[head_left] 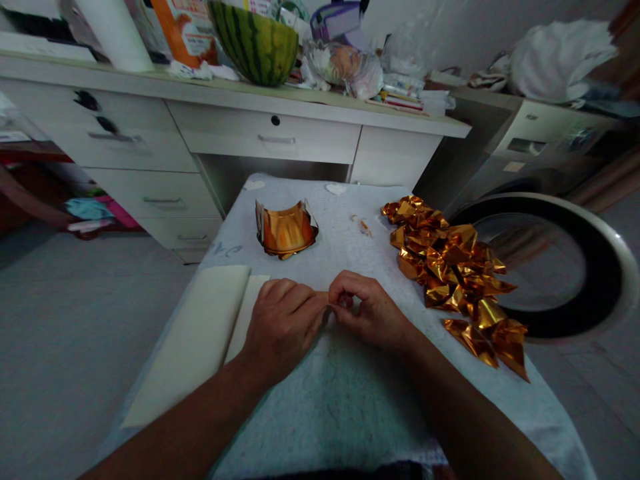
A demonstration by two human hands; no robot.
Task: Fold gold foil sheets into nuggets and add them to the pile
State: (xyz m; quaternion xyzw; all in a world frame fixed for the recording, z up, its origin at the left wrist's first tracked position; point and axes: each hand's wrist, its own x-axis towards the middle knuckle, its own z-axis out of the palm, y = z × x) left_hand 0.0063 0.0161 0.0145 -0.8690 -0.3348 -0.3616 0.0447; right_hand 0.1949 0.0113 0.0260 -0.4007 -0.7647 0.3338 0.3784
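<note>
My left hand (285, 327) lies palm down near the middle of the cloth-covered table, fingers bent over a small tan piece that looks like paper (323, 294). At the right end of that piece, my right hand (367, 308) pinches with thumb and forefinger. Most of the piece is hidden under my fingers. Beyond my hands stands a curved stack of gold foil sheets (287, 230). A heap of folded gold foil pieces (450, 260) runs along the table's right side. Cream paper sheets (195, 333) lie left of my left hand, partly beneath it.
A few small scraps (364, 227) lie between the foil stack and the heap. Behind the table is a white desk (270, 137) with half a watermelon (255, 43) and clutter on top. At right, a washing machine (545, 140) has its round door (620, 267) swung open beside the table.
</note>
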